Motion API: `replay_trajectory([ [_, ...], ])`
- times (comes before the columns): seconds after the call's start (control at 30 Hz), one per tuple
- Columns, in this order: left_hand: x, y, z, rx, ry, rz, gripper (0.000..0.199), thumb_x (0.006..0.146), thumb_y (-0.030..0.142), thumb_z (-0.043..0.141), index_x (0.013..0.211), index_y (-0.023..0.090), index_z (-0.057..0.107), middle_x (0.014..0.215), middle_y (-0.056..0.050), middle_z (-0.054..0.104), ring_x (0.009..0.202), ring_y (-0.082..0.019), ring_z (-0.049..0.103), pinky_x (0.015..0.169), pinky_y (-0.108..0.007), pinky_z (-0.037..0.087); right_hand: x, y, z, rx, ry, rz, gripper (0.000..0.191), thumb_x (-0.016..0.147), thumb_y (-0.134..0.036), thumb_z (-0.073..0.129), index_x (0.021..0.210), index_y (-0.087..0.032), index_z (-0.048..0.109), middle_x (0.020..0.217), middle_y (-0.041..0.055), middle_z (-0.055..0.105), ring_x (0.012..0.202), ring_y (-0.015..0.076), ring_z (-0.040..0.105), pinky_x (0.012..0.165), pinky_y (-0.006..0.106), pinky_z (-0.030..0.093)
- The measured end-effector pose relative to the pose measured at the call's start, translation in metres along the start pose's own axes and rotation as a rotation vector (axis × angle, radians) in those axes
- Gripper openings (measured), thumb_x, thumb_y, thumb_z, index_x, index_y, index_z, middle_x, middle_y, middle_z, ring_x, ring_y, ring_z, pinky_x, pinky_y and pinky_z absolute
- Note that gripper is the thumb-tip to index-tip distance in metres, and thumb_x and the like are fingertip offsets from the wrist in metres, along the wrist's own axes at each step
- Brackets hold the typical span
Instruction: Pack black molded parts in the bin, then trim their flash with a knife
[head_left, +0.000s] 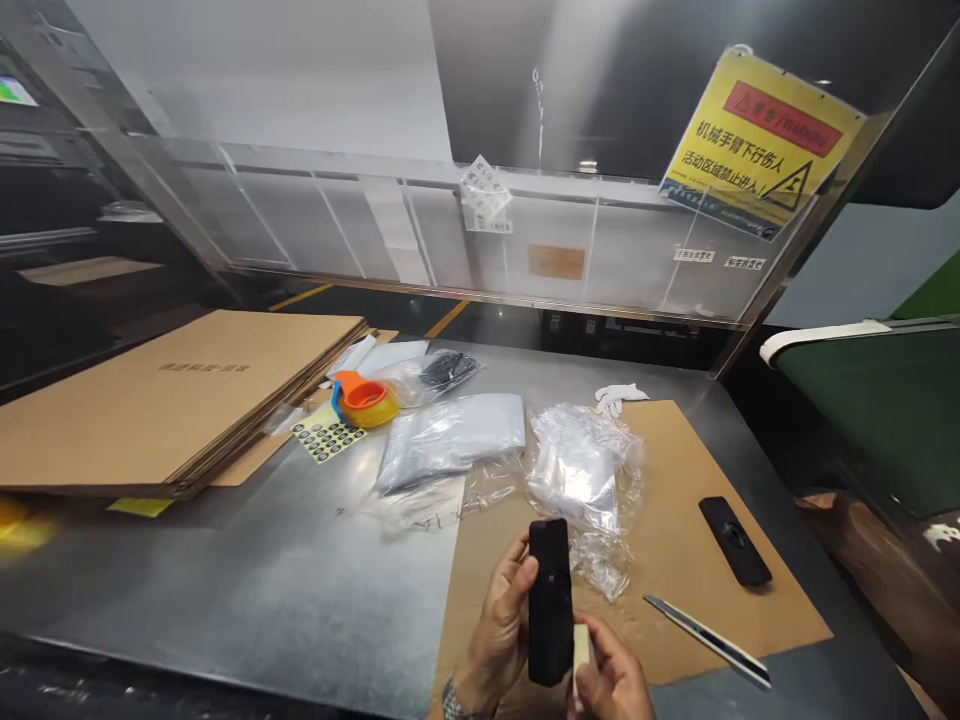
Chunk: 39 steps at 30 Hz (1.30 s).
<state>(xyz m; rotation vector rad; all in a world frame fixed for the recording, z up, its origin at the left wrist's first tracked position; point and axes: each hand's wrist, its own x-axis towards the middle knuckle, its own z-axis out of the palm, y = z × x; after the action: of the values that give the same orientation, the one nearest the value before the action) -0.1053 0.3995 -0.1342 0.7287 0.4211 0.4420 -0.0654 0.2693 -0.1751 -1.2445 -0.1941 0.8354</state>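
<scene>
My left hand (496, 625) grips a flat black rectangular device (550, 605) by its left edge, thumb on its face; the device stands nearly upright above the cardboard sheet (682, 540). Pinched in my right hand (621, 678) is a small pale cream block (582, 652), close against the device's lower right edge; I cannot tell whether they touch. A similar black device (735, 542) lies to the right on the cardboard. Near it rests a utility knife (709, 640). Crumpled clear plastic bags (581, 470) lie just beyond my hands.
Stacked flat cardboard (180, 390) covers the table's left side. Behind are an orange tape dispenser (367, 397), a sticker sheet (326, 433), a plastic-wrapped grey pack (457, 435) and a white glove (619, 397). A transparent panel with a yellow warning sign (765, 145) slants over the far edge.
</scene>
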Motion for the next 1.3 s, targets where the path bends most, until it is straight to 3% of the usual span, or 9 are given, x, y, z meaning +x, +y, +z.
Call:
replay_trajectory([
  [0.13,-0.013,-0.011,-0.024,-0.262,0.029,-0.318,0.052,0.083,0.05,0.047,0.12,0.013,0.048,0.083,-0.009,0.068,0.069,-0.017,0.065,0.063,-0.025,0.049,0.004,0.004,-0.002,0.081,0.123,0.202,0.065,0.065,-0.071,0.057,0.103,-0.017,0.057,0.063,-0.0003,0.057,0.035,0.0071,0.044,0.027,0.016,0.028],
  [0.23,-0.023,-0.014,-0.039,-0.252,-0.016,-0.352,0.051,0.085,0.051,0.043,0.114,0.01,0.055,0.08,-0.01,0.068,0.064,-0.013,0.064,0.06,-0.02,0.047,0.005,-0.002,-0.008,0.182,0.176,0.2,0.062,0.058,-0.059,0.071,0.103,-0.019,0.056,0.074,0.0017,0.061,0.05,0.0118,0.052,0.031,0.018,0.035],
  [0.37,-0.034,-0.017,-0.048,-0.077,-0.11,-0.167,0.055,0.074,0.059,0.056,0.102,0.012,0.06,0.085,-0.01,0.066,0.069,-0.015,0.062,0.065,-0.024,0.047,-0.001,-0.014,-0.005,0.168,0.223,0.082,0.061,0.055,-0.04,0.079,0.107,-0.018,0.054,0.089,0.004,0.064,0.067,0.0143,0.056,0.049,0.021,0.047],
  [0.47,-0.041,-0.016,-0.05,0.109,-0.273,-0.069,0.061,0.065,0.056,0.067,0.11,0.016,0.057,0.096,-0.01,0.063,0.076,-0.02,0.061,0.071,-0.03,0.046,-0.009,-0.023,0.0,0.088,0.192,-0.006,0.05,0.066,-0.041,0.073,0.105,-0.016,0.053,0.081,0.0042,0.064,0.064,0.0135,0.055,0.051,0.021,0.046],
  [0.6,-0.048,-0.009,-0.052,0.309,-0.419,-0.087,0.056,0.075,0.054,0.057,0.116,0.016,0.054,0.103,-0.013,0.062,0.083,-0.023,0.061,0.076,-0.035,0.045,-0.017,-0.034,0.003,-0.082,0.14,-0.124,0.036,0.079,-0.045,0.058,0.104,-0.021,0.049,0.103,0.0076,0.062,0.066,0.0143,0.058,0.05,0.023,0.045],
  [0.73,-0.054,-0.003,-0.052,0.552,-0.465,-0.06,0.049,0.081,0.042,0.054,0.122,0.017,0.05,0.096,-0.011,0.064,0.083,-0.022,0.06,0.078,-0.034,0.044,-0.024,-0.038,-0.001,-0.366,0.118,-0.243,0.033,0.086,-0.043,0.05,0.115,-0.026,0.05,0.116,0.0056,0.059,0.088,0.0162,0.059,0.078,0.027,0.047],
  [0.83,-0.058,-0.001,-0.045,0.705,-0.495,0.045,0.042,0.081,0.038,0.052,0.117,0.016,0.054,0.088,-0.01,0.065,0.075,-0.019,0.059,0.071,-0.029,0.045,-0.028,-0.039,-0.006,-0.538,-0.032,-0.343,0.039,0.091,-0.046,0.038,0.123,-0.029,0.051,0.121,0.005,0.057,0.113,0.0206,0.05,0.096,0.032,0.039],
  [1.03,-0.064,-0.002,-0.036,0.999,-0.452,0.195,0.032,0.075,0.024,0.059,0.106,0.017,0.059,0.086,-0.008,0.067,0.075,-0.019,0.06,0.07,-0.025,0.044,-0.03,-0.054,-0.011,-0.955,-0.4,-0.584,0.047,0.092,-0.037,0.04,0.137,-0.026,0.035,0.116,0.0087,0.052,0.106,0.0192,0.052,0.088,0.027,0.045],
  [1.3,-0.071,-0.009,-0.033,0.977,-0.505,0.473,0.026,0.075,0.017,0.055,0.102,0.016,0.055,0.078,-0.007,0.064,0.068,-0.017,0.059,0.065,-0.024,0.044,-0.031,-0.065,-0.009,-1.007,-0.406,-0.766,0.044,0.091,-0.036,0.043,0.133,-0.025,0.042,0.104,0.0091,0.051,0.094,0.0192,0.051,0.078,0.03,0.049],
])
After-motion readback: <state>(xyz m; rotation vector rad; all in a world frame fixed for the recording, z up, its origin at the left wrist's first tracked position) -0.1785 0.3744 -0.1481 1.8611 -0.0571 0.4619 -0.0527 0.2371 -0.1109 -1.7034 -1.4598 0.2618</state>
